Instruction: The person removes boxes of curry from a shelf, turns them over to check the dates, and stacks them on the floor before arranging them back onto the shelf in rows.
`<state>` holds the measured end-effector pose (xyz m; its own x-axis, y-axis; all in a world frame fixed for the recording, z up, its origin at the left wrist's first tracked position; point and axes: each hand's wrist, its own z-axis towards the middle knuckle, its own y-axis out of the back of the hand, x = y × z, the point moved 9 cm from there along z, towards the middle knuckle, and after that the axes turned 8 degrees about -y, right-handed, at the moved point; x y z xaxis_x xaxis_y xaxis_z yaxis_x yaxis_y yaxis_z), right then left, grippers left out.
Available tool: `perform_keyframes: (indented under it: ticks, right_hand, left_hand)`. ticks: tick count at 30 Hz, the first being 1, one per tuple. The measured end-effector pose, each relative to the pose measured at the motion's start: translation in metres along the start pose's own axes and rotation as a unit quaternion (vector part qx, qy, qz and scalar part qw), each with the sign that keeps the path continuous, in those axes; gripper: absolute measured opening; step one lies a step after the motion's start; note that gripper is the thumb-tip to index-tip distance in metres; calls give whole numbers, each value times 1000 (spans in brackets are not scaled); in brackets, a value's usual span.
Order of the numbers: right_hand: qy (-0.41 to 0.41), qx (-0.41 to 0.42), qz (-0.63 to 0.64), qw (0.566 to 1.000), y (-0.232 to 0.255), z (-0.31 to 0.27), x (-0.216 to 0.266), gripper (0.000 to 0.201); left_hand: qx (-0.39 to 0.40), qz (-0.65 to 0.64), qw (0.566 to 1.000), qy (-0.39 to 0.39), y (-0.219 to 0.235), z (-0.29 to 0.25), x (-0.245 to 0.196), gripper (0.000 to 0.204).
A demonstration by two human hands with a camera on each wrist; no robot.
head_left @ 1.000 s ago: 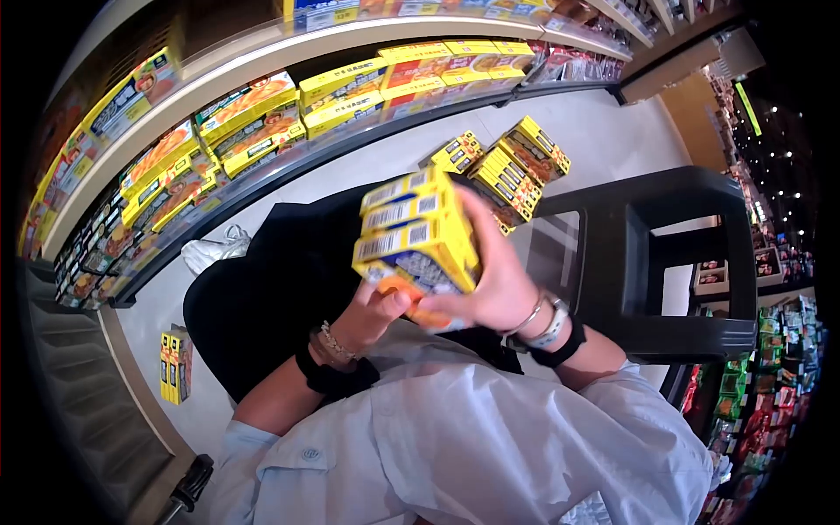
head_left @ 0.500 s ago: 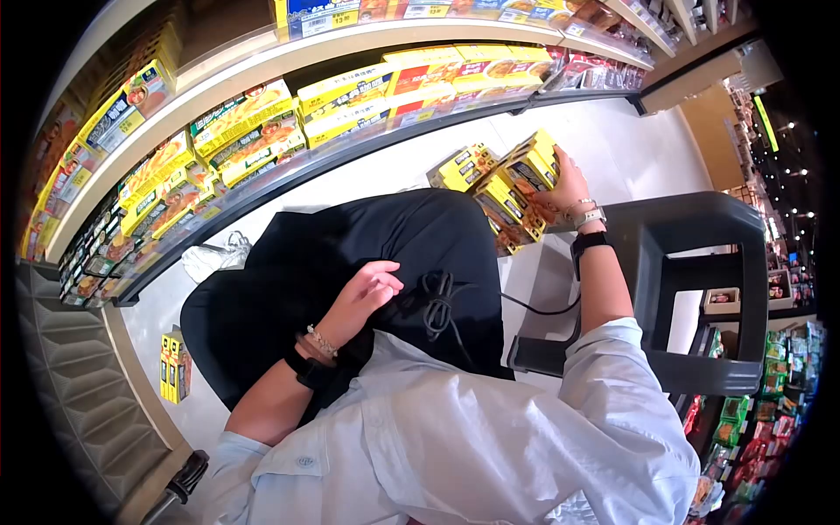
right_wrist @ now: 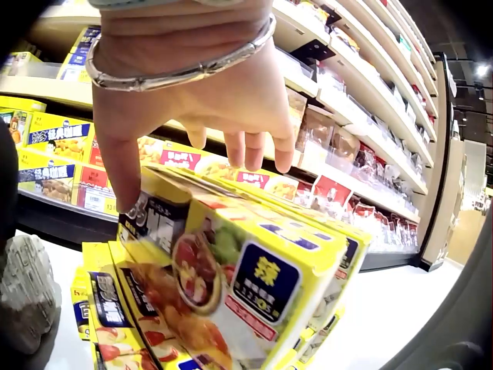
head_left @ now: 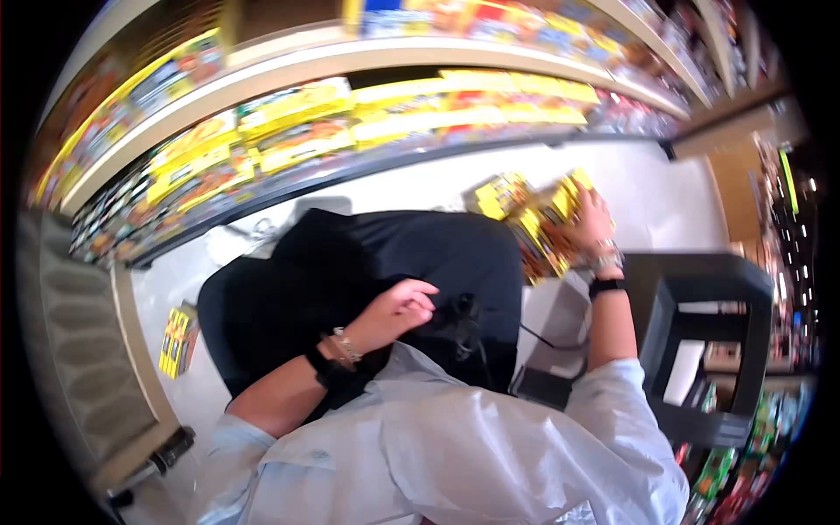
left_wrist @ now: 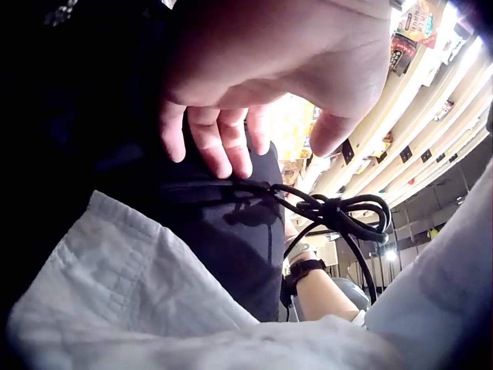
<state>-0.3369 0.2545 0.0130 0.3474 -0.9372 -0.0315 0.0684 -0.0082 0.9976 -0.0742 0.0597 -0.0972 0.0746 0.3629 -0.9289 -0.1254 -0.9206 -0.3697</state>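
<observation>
In the head view my right hand (head_left: pixel 588 229) is over a stack of yellow boxed packages (head_left: pixel 542 249) on the floor. The right wrist view shows this hand (right_wrist: pixel 196 108) above a yellow box (right_wrist: pixel 266 277) with a food picture, the thumb down by its left end and the fingers apart, their tips visible above its far edge. More boxes (right_wrist: pixel 115 312) lie beside it, lower down. My left hand (head_left: pixel 394 317) holds nothing and hovers over the dark-clad lap, its fingers loosely bent; in the left wrist view this hand (left_wrist: pixel 285 65) is near a knotted black cord (left_wrist: pixel 331 210).
Shelves with yellow boxes (head_left: pixel 297 131) run along the far side. A dark frame with openings (head_left: pixel 643 306) stands right of the stack. A few yellow boxes (head_left: pixel 178 341) are on the floor at left, and a pale shoe (head_left: pixel 229 243) lies near the shelf base.
The yellow boxes held between both hands a second ago left them, and my right hand moved right to the floor stack. Its fingers now look more spread. The head view has shifted.
</observation>
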Motion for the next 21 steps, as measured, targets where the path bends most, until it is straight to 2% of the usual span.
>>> perform_keyframes:
  ticks: [3,5,6,8,9,10,11,12,15,17,18,20,21]
  right_hand:
    - [70,-41,-1,997,3,9,16,91]
    - [126,-88,31,988,27,18,57,88]
    - [168,-104,62,978,45,22,86,81]
    - [263,-126,120,949,76,27,159,73]
    - [300,-115,137,937,96,22,206,62]
    - [350,-106,136,921,109,17,254,55]
    - [437,-142,127,879,130,0,303,51]
    - [457,-133,95,874,135,2,340,48]
    - [495,-192,42,846,158,16,444,39]
    - [434,-193,-39,879,157,61,499,34]
    - [430,-235,-47,871,158,79,520,36]
    - [382,-247,-159,876,144,118,558,34]
    - [419,-364,-128,822,144,130,574,31]
  left_hand:
    - [2,-2,1000,-6,-1,-3,0,33]
    - [0,-14,1000,-4,-3,0,4,33]
    - [5,-40,999,-24,-6,2,5,32]
    - [35,-84,996,-14,-19,7,6,34]
    - [58,-84,995,-7,-28,7,2,36]
    - [82,-83,993,-1,-36,6,-4,39]
    - [110,-78,991,17,-43,3,-3,47]
    - [143,-89,985,31,-49,0,-8,55]
    - [138,-177,974,12,-50,-6,-27,69]
    - [137,-205,969,0,-46,-6,-37,69]
    - [126,-201,971,0,-42,-7,-45,68]
    - [115,-204,970,-60,-31,-11,-65,67]
    - [129,-213,965,-84,-28,-13,-70,67]
